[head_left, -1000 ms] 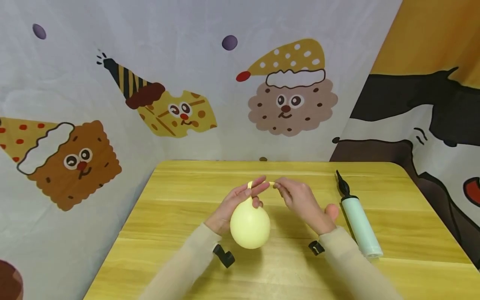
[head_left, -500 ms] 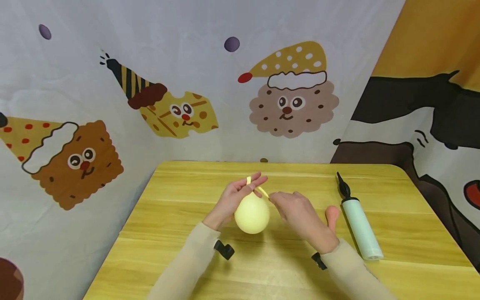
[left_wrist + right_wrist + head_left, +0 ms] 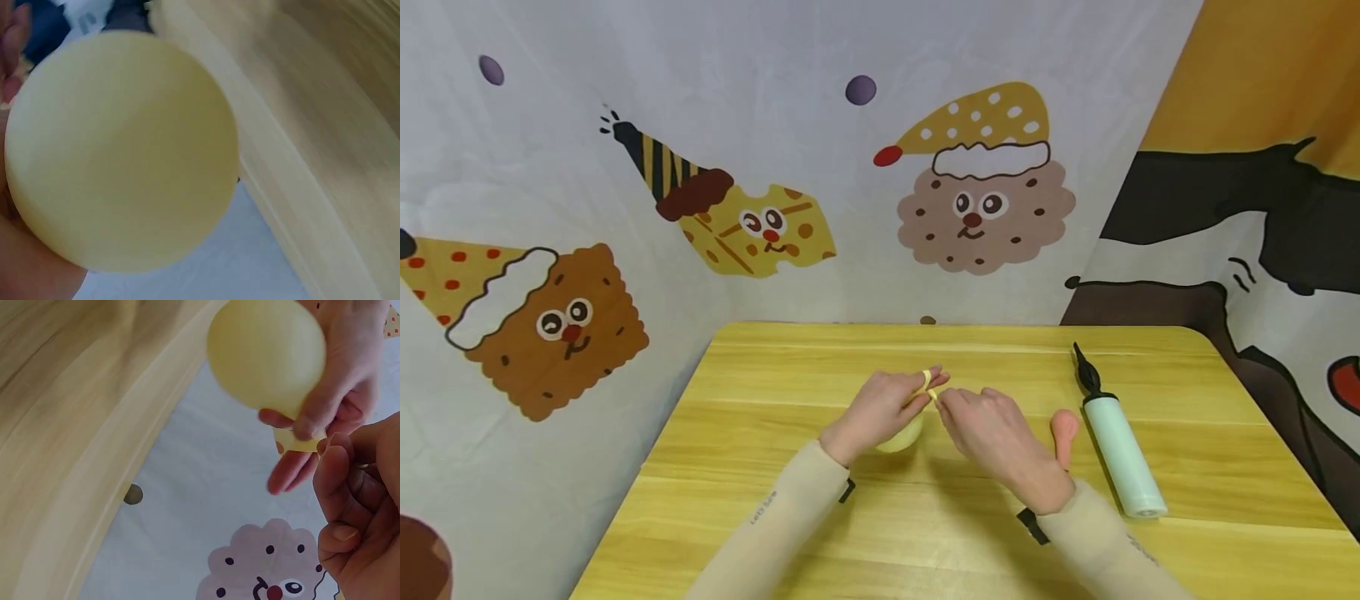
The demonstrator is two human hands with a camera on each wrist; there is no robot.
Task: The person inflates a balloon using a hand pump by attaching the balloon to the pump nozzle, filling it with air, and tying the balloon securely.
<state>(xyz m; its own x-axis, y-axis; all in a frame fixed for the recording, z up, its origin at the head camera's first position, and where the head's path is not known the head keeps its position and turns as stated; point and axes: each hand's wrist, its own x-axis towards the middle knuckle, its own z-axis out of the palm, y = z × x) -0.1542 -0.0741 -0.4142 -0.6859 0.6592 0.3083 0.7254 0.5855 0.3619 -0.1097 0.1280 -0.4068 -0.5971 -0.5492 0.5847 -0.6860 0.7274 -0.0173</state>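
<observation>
A small inflated yellow balloon (image 3: 267, 353) hangs at my left hand (image 3: 878, 410), whose thumb and fingers pinch it at the neck. In the head view that hand covers most of the balloon (image 3: 898, 440). The neck is stretched across two extended fingers of the left hand. My right hand (image 3: 1000, 433) pinches the end of the neck close to those fingers; in the right wrist view its fingers (image 3: 331, 472) are curled. The balloon's round body (image 3: 125, 150) fills much of the left wrist view and hides most of the left hand there.
A mint-green hand pump (image 3: 1123, 454) with a black nozzle lies on the wooden table (image 3: 760, 517) at the right. Between it and the right wrist lies an uninflated pink balloon (image 3: 1064, 429). A cartoon-printed cloth (image 3: 865, 242) hangs behind the table.
My left hand has turned over, back upward, so the balloon now sits below it, mostly hidden. The right hand has brought the neck's end lower and close against the left fingers.
</observation>
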